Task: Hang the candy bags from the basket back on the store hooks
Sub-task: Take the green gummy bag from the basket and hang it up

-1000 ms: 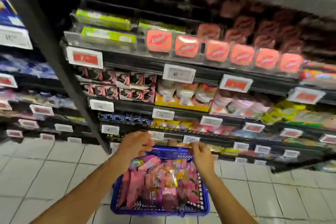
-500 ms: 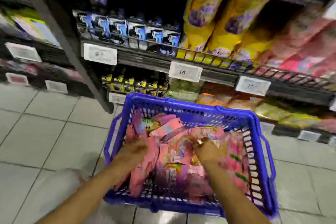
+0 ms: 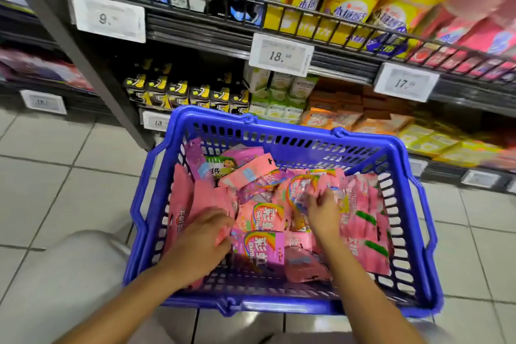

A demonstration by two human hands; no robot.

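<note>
Tiled aisle floor [image 3: 55, 190]: blue basket [image 3: 279, 131] of pink candy bags [image 3: 261, 218].

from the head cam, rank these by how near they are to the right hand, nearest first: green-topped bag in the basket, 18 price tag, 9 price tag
Measured from the right hand, in the basket:
1. Green-topped bag, back left of the basket.
2. 18 price tag, on the shelf rail straight ahead.
3. 9 price tag, on the higher rail, far left.

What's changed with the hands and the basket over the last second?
Both hands dropped from the basket's far rim into the candy bags: left hand lower left, right hand toward the middle. No bag is lifted yet. The blue basket remains full on the floor.
</note>
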